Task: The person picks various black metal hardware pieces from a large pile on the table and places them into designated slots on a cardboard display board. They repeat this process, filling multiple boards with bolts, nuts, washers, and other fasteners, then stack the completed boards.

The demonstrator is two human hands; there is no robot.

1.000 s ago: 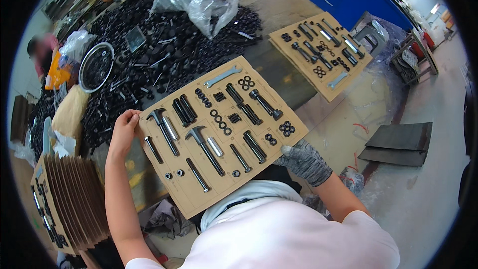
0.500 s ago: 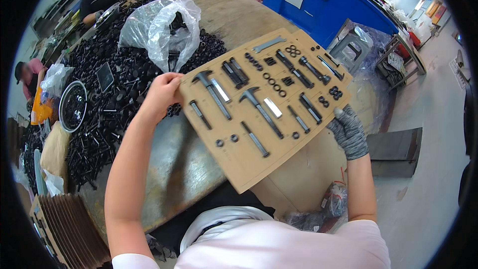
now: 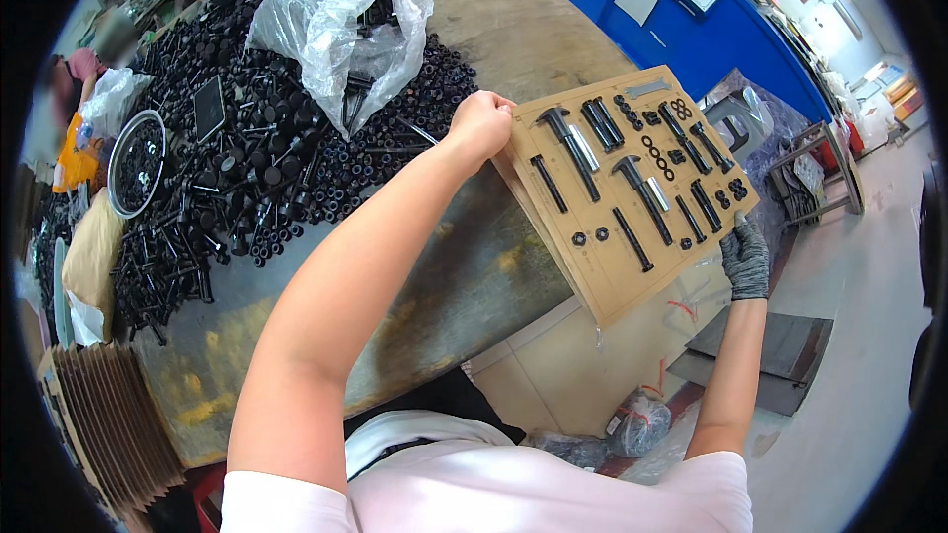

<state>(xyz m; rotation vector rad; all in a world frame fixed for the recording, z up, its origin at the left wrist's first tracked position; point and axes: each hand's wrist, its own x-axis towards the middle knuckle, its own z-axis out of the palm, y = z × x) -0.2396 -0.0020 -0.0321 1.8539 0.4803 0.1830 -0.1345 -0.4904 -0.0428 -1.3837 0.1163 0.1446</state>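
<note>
While left fingers [image 3: 494, 111] and right fingers [image 3: 743, 239] grip board [image 3: 642, 227], long bolts [image 3: 633, 240] slant down rightward.

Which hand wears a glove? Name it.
The right hand, on the right side of the board; its glove is grey, while the left hand is bare.

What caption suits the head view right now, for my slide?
Bare left hand and gloved right hand hold a brown board of dark bolts near a heap of black fasteners.
</note>
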